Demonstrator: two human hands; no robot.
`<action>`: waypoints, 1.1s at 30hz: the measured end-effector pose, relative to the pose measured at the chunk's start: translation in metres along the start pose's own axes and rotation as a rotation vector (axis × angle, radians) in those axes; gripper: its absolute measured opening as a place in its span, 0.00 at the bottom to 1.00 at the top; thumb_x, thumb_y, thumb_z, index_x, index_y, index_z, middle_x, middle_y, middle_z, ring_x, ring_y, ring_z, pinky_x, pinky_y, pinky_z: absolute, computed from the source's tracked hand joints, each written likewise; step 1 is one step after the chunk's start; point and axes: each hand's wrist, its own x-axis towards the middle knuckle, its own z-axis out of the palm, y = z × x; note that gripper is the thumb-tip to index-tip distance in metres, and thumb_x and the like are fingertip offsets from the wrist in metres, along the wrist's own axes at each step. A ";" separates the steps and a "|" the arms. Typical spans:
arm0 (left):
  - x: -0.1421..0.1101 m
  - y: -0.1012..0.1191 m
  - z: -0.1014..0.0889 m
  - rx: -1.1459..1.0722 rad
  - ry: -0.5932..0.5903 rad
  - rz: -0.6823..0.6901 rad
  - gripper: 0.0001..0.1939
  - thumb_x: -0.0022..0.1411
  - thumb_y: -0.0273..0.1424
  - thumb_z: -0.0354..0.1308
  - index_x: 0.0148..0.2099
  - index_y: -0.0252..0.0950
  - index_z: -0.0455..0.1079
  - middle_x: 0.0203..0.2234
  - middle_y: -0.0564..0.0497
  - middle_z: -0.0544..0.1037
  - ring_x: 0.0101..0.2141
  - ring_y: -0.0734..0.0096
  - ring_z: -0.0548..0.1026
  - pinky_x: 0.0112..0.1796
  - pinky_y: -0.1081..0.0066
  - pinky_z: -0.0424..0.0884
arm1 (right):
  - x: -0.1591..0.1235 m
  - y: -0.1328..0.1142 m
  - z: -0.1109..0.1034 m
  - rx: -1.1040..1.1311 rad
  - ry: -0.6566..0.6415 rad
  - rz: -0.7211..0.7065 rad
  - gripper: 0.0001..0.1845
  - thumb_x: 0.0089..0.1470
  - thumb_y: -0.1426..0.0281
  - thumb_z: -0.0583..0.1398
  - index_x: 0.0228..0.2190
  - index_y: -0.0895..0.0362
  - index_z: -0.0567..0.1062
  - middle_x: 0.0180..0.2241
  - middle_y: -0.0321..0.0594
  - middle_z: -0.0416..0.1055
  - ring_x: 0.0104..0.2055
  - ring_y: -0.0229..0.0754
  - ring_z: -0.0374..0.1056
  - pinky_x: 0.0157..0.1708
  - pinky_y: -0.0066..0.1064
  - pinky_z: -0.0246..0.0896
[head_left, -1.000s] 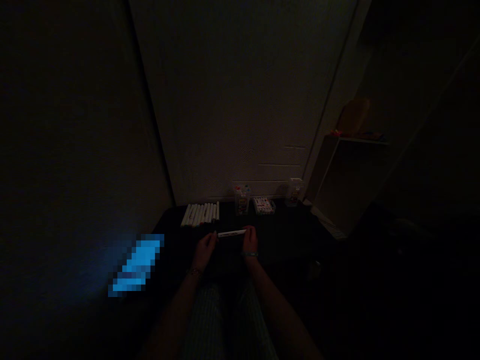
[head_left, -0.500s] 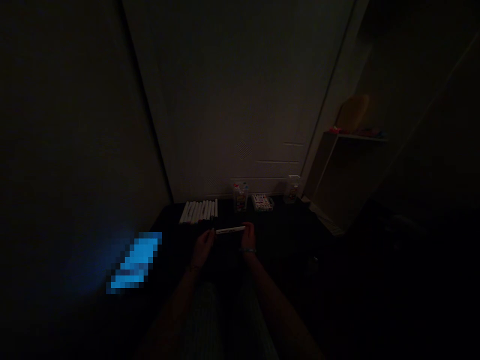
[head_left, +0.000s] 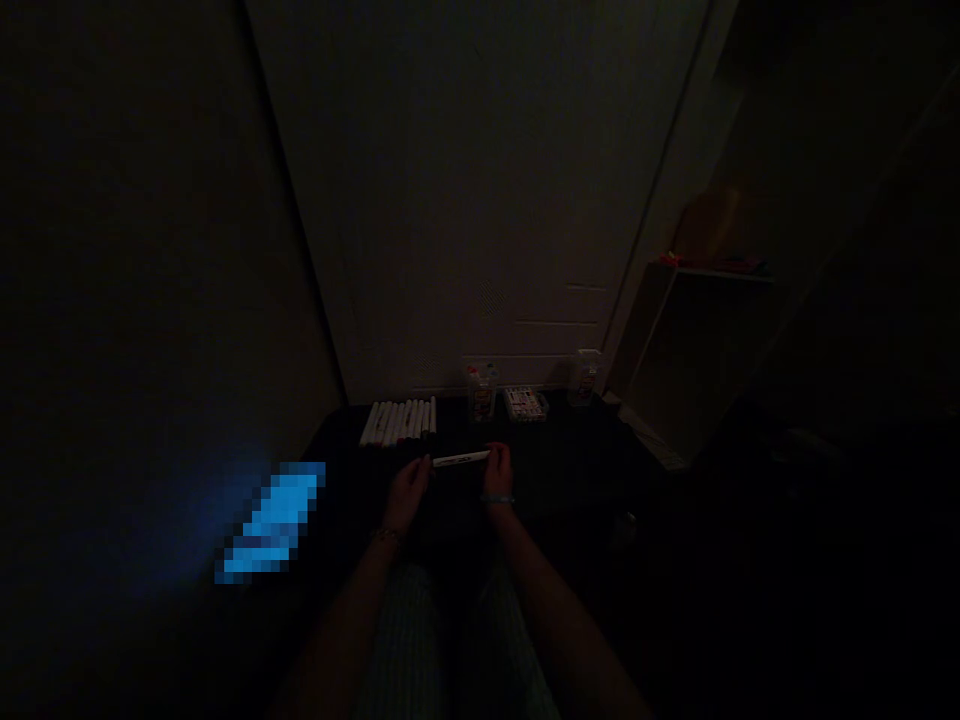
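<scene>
L hand (head_left: pixel 405 490) pinches the L end of a white marker (head_left: pixel 460 460), thumb & fingers drawn together on it. R hand (head_left: pixel 499 472) pinches the R end, fingers curled in. So the marker sits btwn the two hands, over the near part of a dark table (head_left: pixel 559 470); can't tell if it touches the top. Bracelet (head_left: pixel 386 535) on L wrist, pale band (head_left: pixel 497 498) on R.

Farther back on the table, L to R: row of white markers (head_left: pixel 397 422) side by side; upright clear container (head_left: pixel 482 395) w/ red & bluish bits at its top; shallow clear case (head_left: pixel 526 404) just beside it; 2nd clear container (head_left: pixel 585 378) near the far R corner. Pale wall panel (head_left: pixel 480 180) behind. Room v. dim. Blue glowing patch (head_left: pixel 274 520), pixelated, at L; cabinet (head_left: pixel 652 330) at R w/ a rounded orange-ish thing (head_left: pixel 706 225) on top.

Held marker: slim, straight, approx. horiz., R end slightly higher in view, dark print along its side, too small to read.
</scene>
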 end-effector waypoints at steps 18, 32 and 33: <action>0.004 -0.010 0.001 -0.013 0.005 0.011 0.24 0.51 0.52 0.45 0.26 0.34 0.65 0.15 0.57 0.61 0.18 0.78 0.59 0.20 0.77 0.53 | -0.001 0.001 0.000 -0.046 -0.023 -0.008 0.15 0.54 0.65 0.45 0.36 0.56 0.67 0.19 0.30 0.59 0.20 0.33 0.56 0.20 0.22 0.49; 0.003 -0.010 0.001 0.000 0.023 0.018 0.24 0.51 0.51 0.45 0.26 0.34 0.65 0.15 0.56 0.63 0.19 0.77 0.61 0.21 0.76 0.54 | -0.003 0.001 -0.002 -0.112 -0.030 -0.072 0.15 0.53 0.65 0.45 0.37 0.56 0.67 0.22 0.32 0.62 0.23 0.34 0.58 0.23 0.24 0.50; 0.003 -0.010 0.001 -0.003 0.022 0.015 0.24 0.51 0.51 0.45 0.26 0.34 0.65 0.16 0.56 0.63 0.19 0.77 0.61 0.21 0.76 0.54 | -0.004 0.000 -0.002 -0.116 -0.035 -0.076 0.15 0.54 0.65 0.45 0.37 0.56 0.67 0.22 0.32 0.62 0.23 0.34 0.58 0.23 0.24 0.50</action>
